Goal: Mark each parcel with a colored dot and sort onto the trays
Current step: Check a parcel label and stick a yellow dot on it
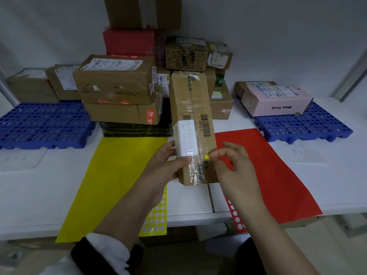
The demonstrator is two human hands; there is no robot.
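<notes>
My left hand [170,161] grips the parcel [193,116] at its near end, over the table [188,201] between the yellow sheet [119,165] and the red sheet [268,165]. My right hand [232,165] pinches the dot [207,156] against its top. I should hold the parcel steady and rub the dot flat before letting go.

Soft, even indoor light leaves only faint shadows. Clear tape [191,79] on the long parcel [198,108] glints. Wide-angle distortion bends the edges; the corners blur slightly.
</notes>
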